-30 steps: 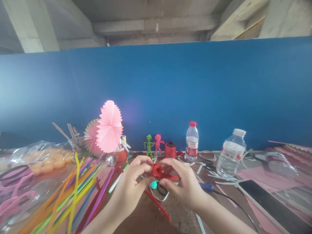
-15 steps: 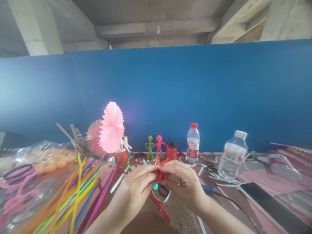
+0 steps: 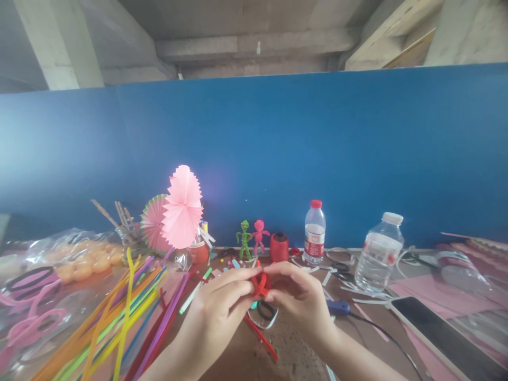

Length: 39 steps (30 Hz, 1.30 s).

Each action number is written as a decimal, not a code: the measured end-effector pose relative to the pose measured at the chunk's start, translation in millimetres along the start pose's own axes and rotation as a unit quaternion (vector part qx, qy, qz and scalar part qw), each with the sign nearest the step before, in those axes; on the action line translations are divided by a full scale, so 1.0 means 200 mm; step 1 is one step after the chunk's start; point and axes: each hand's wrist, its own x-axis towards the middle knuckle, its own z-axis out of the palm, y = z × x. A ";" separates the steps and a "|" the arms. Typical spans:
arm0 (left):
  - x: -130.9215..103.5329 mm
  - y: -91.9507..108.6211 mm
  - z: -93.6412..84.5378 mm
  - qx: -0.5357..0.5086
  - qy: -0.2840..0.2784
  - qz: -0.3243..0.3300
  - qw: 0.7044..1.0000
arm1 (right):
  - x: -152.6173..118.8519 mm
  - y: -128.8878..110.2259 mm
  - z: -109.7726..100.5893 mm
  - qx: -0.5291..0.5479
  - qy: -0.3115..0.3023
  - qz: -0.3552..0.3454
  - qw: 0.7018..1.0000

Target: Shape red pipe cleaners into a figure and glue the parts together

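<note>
A red pipe-cleaner piece [image 3: 261,286], bent into loops, is held between both hands above the middle of the table. My left hand [image 3: 228,299] grips its left side with thumb and fingers. On its right side, my right hand [image 3: 299,296] pinches it. Beneath the hands lie black-handled scissors [image 3: 266,311] and a loose red pipe cleaner [image 3: 262,338]. Behind them stand a green figure [image 3: 245,239] and a pink figure [image 3: 259,236], beside a red container [image 3: 279,247].
Colourful pipe cleaners [image 3: 115,317] spread at the left, near pink paper fans [image 3: 182,206]. Two water bottles [image 3: 315,233] [image 3: 379,254] stand at the right. A phone [image 3: 444,338] and a blue-handled tool [image 3: 338,307] with a cable lie nearer.
The red piece's upper ends have been folded down, so it looks more compact. My right hand's fingers have shifted around it, with the thumb now against its lower right side.
</note>
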 end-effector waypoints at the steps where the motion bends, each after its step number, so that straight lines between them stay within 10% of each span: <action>1: 0.00 0.01 0.00 -0.016 0.002 -0.020 1.000 | 0.00 0.00 0.01 0.021 0.009 0.001 1.000; 22: 0.07 0.05 0.00 -0.196 -0.057 -0.299 0.932 | 0.01 0.00 -0.01 -0.034 -0.026 0.038 0.998; 29: 0.05 0.01 0.00 -0.286 -0.075 -0.336 0.894 | 0.06 -0.06 -0.09 -0.183 -0.209 -0.082 0.957; 39: 0.05 0.03 0.03 -0.287 -0.070 -0.341 0.892 | 0.03 -0.05 -0.04 -0.186 -0.177 -0.064 0.964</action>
